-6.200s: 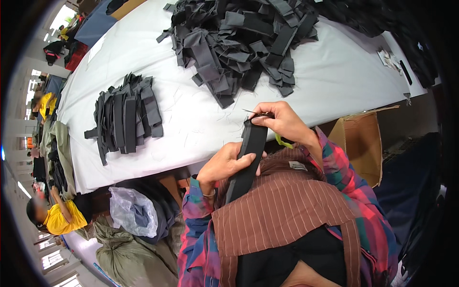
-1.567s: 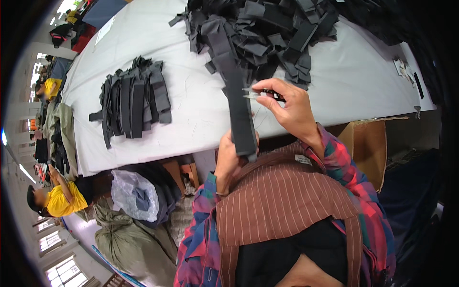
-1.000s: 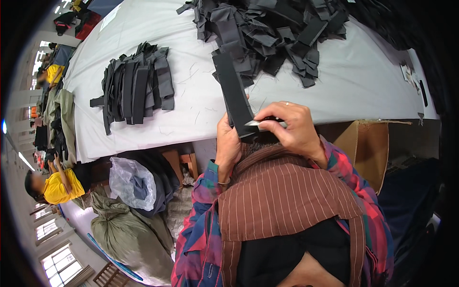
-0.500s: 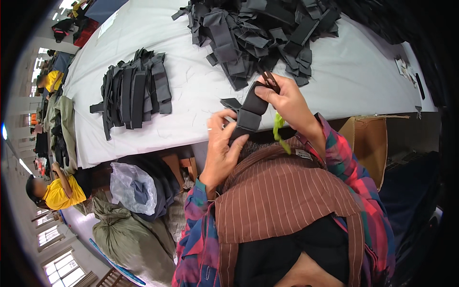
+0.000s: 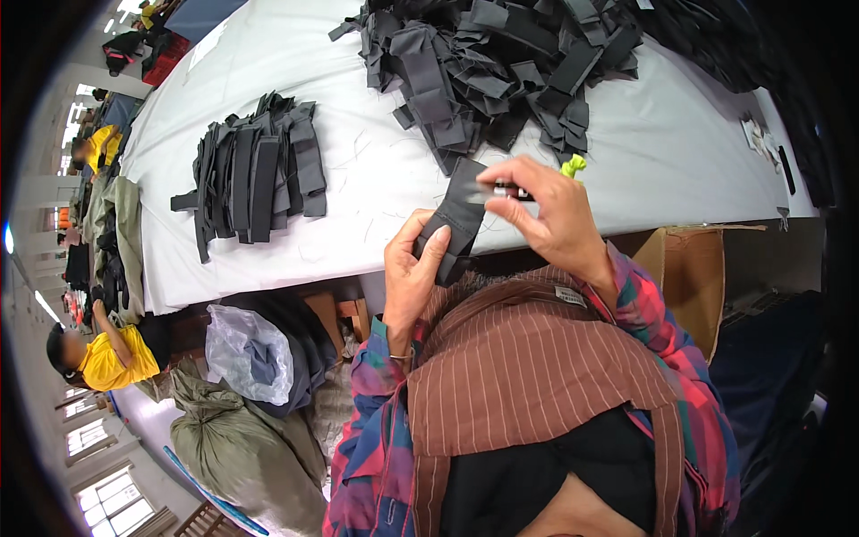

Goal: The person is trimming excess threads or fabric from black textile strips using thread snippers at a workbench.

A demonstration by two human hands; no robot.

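White cloth-covered table [image 5: 353, 237]: loose heap of dark-grey fabric strips [image 5: 488, 76], neater row of similar strips [image 5: 252, 174] at left. One dark-grey fabric strip [image 5: 461, 204] over near edge, pinched between thumb and fingers of left hand [image 5: 413, 259]. Small dark-handled snips [image 5: 512, 191], blurred, pinched likewise in right hand [image 5: 557, 217], by strip's upper end.

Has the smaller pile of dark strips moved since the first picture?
No. Judged against the near-left corner of the white table, the smaller pile lies in about the same spot; only the camera view has shifted.
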